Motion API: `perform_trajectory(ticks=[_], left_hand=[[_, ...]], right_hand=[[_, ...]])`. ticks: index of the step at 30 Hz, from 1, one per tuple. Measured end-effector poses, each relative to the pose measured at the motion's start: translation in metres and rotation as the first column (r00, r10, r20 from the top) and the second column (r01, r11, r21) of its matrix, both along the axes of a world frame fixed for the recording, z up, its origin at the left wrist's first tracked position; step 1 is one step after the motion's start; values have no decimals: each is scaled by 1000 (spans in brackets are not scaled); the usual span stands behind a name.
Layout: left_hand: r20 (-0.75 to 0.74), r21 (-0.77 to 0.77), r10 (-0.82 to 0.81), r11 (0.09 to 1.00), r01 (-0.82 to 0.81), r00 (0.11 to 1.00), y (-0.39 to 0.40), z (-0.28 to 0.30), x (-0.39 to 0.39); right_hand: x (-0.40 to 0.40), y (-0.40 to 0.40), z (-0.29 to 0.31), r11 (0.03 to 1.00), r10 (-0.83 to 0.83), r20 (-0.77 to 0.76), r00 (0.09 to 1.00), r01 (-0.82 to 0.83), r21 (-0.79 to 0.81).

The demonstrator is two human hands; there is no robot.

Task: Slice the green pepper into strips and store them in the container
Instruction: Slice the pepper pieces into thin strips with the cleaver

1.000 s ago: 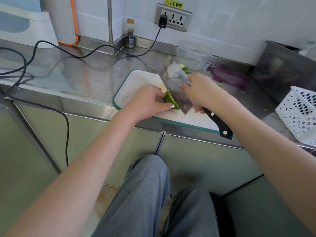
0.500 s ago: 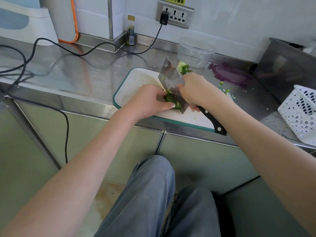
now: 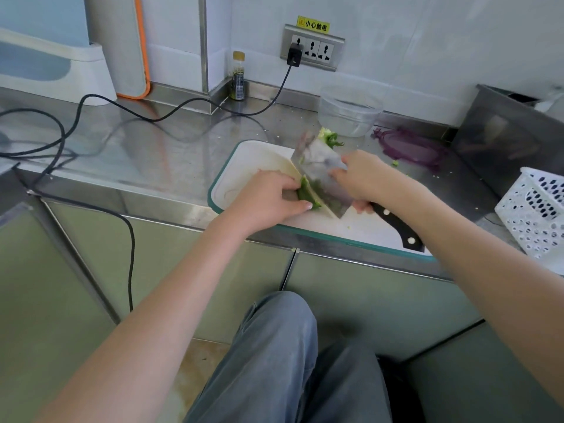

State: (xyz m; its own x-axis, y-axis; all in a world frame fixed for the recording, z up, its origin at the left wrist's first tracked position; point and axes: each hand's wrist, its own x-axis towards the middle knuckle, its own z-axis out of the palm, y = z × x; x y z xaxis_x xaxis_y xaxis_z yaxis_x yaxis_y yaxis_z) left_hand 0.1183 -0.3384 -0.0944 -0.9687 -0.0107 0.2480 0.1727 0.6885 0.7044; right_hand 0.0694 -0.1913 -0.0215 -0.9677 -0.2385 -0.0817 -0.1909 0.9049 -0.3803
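A piece of green pepper (image 3: 306,195) lies on the white cutting board (image 3: 244,169) with a teal rim. My left hand (image 3: 270,198) holds the pepper down with curled fingers. My right hand (image 3: 364,178) grips a broad cleaver (image 3: 320,175) where the blade meets its black handle (image 3: 396,227); the blade stands edge-down against the pepper, right beside my left fingers. The pepper's stem and core scraps (image 3: 331,138) lie at the board's far edge. A clear round container (image 3: 349,112) stands behind the board near the wall, with its purple lid (image 3: 412,146) lying to the right.
A white perforated basket (image 3: 540,212) sits at the counter's right end, a steel box (image 3: 512,132) behind it. Black cables (image 3: 122,108) cross the steel counter on the left. A small bottle (image 3: 238,76) stands in the wall corner under the socket strip (image 3: 312,47).
The cleaver has moved up and down on the pepper while my left hand kept holding it. The camera has shifted slightly.
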Motion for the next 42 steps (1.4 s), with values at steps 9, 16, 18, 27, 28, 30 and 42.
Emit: perform_trajectory(ticks=[9,16,18,27,28,30,42], left_hand=[[-19,-38,-33,999,32,999,-3,-7,-7],[-83,12,1,1000,0,997,0,-11,-6],[-84,36,1,999,3,996,0,-10,-4],[-135,-7,-17,1000,16,991,4,-10,-2],[-143,-17,-23,1000,21,989,4,-10,-2],[-152,-47,-33,999,26,988,4,-11,-3],[-157,-120,20,992,-39,987,6,-18,-9]], right_hand=[[-11,35,14,990,-91,-134,987,104,92],[10,6,26,993,80,-164,983,-65,94],[13,1,23,994,76,-150,986,-63,90],[21,-1,7,996,54,-121,991,-44,81],[21,-1,6,997,48,-127,991,-39,74],[21,0,5,998,32,-136,990,-25,53],[18,-1,1,995,-94,-96,991,96,24]])
